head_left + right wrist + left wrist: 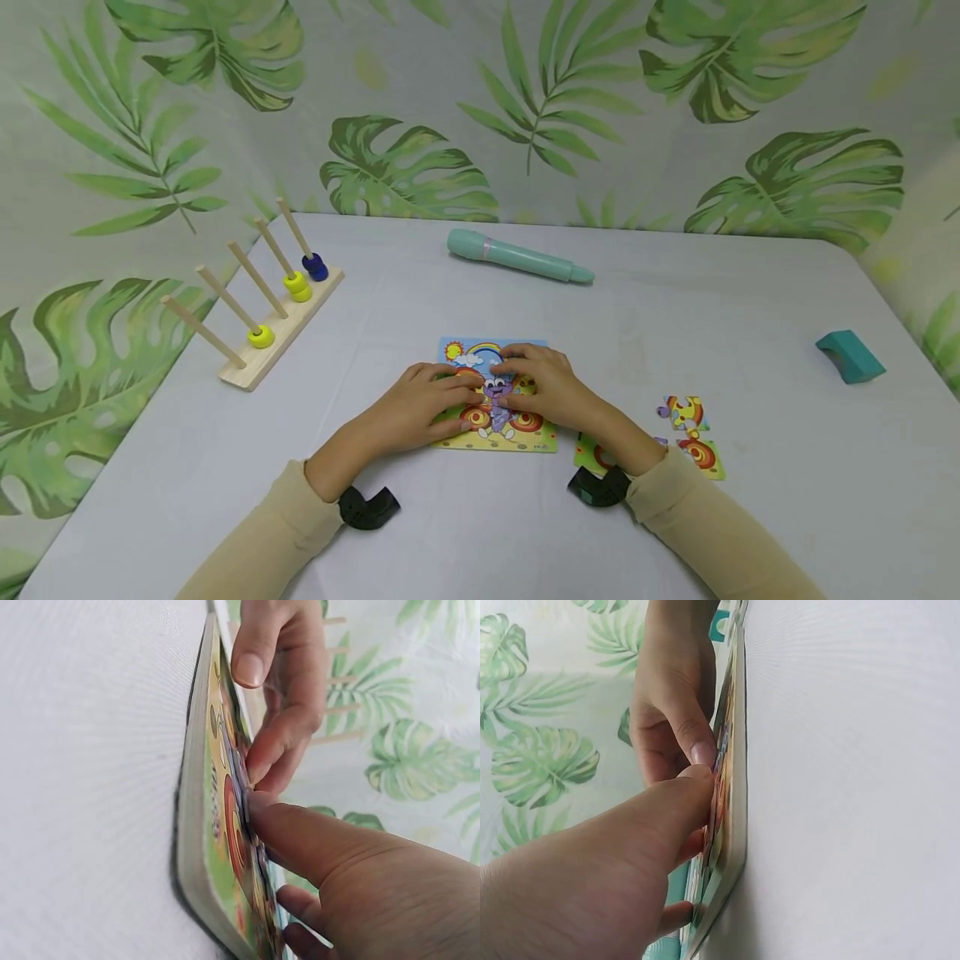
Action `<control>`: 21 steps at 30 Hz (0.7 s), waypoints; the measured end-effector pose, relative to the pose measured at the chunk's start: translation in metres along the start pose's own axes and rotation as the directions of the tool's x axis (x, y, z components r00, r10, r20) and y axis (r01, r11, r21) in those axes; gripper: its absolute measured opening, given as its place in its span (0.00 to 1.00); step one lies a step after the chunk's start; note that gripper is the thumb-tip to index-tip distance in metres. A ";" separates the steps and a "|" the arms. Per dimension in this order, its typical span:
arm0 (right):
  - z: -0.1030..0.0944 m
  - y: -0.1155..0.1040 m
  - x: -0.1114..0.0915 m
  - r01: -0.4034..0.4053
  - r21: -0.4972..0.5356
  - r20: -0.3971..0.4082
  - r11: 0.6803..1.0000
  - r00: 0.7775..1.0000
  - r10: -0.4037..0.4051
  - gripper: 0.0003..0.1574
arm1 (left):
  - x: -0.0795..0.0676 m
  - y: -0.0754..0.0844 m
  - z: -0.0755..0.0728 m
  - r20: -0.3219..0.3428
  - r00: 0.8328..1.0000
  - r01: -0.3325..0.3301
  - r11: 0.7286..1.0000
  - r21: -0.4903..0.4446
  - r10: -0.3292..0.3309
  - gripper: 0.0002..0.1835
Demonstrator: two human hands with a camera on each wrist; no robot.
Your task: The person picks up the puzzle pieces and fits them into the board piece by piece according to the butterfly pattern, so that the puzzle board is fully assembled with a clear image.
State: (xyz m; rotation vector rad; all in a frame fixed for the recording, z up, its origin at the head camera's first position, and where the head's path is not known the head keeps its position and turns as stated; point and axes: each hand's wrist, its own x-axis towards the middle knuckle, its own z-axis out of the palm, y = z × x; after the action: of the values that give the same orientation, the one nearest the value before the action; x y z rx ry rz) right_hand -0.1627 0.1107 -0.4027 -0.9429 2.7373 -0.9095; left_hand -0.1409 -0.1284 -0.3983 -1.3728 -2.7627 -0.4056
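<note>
A cartoon jigsaw puzzle with a sun, a rainbow and a purple butterfly figure lies flat on the table in the head view. My left hand rests on its left side, fingers spread over the picture. From the right, my right hand touches the pieces near the middle, thumb and fingers apart. Both wrist views show the fingertips pressing the top of the thick puzzle board, the two hands almost meeting. Parts of the picture are hidden under the fingers.
Loose puzzle pieces lie right of the board, some partly under my right forearm. A wooden peg stand with yellow and blue rings stands at the left. A mint-green pen-shaped thing lies at the back, a teal block at the right.
</note>
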 end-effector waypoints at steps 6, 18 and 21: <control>0.001 0.001 -0.001 -0.018 0.020 0.001 1.000 1.000 0.018 0.24 | 0.001 -0.002 0.000 0.003 1.000 -0.016 1.000 0.008 0.016 0.17; 0.003 0.003 -0.001 -0.016 0.050 0.007 0.999 1.000 0.016 0.24 | 0.000 -0.017 0.013 -0.022 0.999 -0.026 0.988 -0.151 0.023 0.23; 0.003 0.003 -0.001 -0.013 0.027 0.000 1.000 1.000 0.013 0.24 | 0.000 -0.017 0.012 -0.015 0.999 -0.035 0.990 -0.133 0.033 0.23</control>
State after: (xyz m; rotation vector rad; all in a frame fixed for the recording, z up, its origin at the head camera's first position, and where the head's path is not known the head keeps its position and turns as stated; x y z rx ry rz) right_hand -0.1623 0.1118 -0.4068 -0.9193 2.7208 -0.9418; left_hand -0.1534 -0.1349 -0.4140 -1.4371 -2.7422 -0.6060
